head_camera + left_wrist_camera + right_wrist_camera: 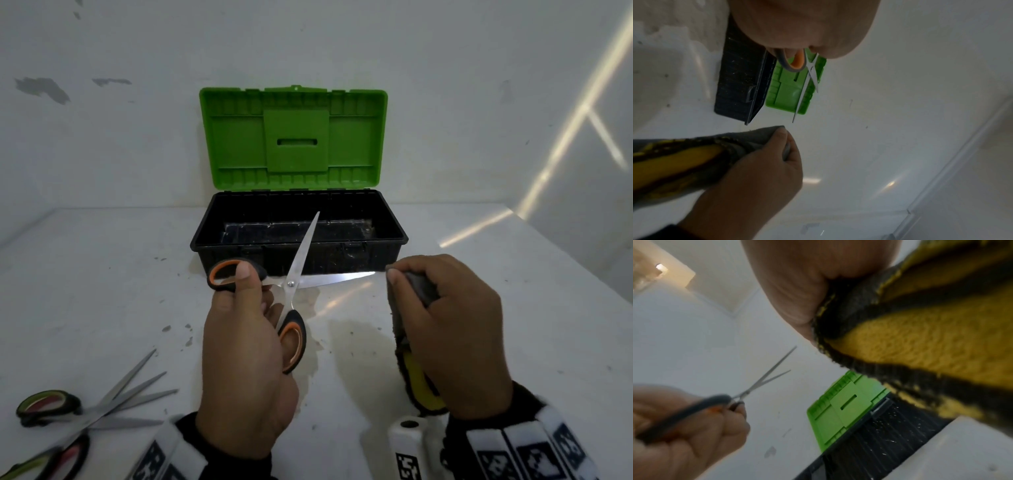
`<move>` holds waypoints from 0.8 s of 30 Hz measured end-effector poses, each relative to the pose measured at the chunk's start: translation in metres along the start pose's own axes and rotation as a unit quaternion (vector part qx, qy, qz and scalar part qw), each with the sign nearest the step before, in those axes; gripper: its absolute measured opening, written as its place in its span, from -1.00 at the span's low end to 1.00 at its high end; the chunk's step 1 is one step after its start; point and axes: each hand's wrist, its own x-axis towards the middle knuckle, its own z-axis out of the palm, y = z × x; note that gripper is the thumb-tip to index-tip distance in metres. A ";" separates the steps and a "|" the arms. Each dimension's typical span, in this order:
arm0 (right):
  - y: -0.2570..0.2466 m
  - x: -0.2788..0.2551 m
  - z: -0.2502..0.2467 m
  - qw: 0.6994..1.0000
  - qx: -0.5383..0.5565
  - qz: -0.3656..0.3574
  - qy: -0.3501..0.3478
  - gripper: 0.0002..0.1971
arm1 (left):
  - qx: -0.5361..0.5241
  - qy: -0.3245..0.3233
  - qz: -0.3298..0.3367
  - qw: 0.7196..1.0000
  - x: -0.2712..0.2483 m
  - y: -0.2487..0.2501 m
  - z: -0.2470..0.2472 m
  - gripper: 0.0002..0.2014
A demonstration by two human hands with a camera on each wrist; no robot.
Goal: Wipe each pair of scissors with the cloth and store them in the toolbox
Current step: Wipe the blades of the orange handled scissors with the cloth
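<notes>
On the white table (445, 342) in front of you stands one toolbox (298, 236), green lid raised, nothing blocking its mouth. Two more pairs of scissors (85, 411) lie crossed at your near left, blades pointing right and away. Your left hand (243, 346) grips the orange-handled scissors (291, 284) by the handles, blades spread, one pointing into the toolbox, the other rightwards. Your right hand (448, 329) clutches one bunched cloth (416, 377) beside that blade's tip
</notes>
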 end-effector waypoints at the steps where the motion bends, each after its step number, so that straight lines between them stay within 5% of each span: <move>1: -0.003 0.002 -0.003 1.000 0.011 0.010 0.001 -0.94 | 0.010 -0.001 0.018 1.000 -0.001 0.001 0.000 -0.67; 5: -0.031 0.006 -0.011 0.998 0.058 -0.006 -0.019 -0.94 | 0.067 0.004 0.099 0.993 -0.006 0.000 0.001 -0.70; 9: -0.055 -0.001 0.012 0.993 0.038 -0.023 -0.112 -0.94 | 0.102 -0.019 0.161 0.981 -0.014 -0.005 0.005 -0.73; 24: -0.043 -0.002 0.028 0.992 0.020 0.008 -0.122 -0.96 | 0.077 -0.007 0.121 0.990 -0.011 -0.009 0.004 -0.62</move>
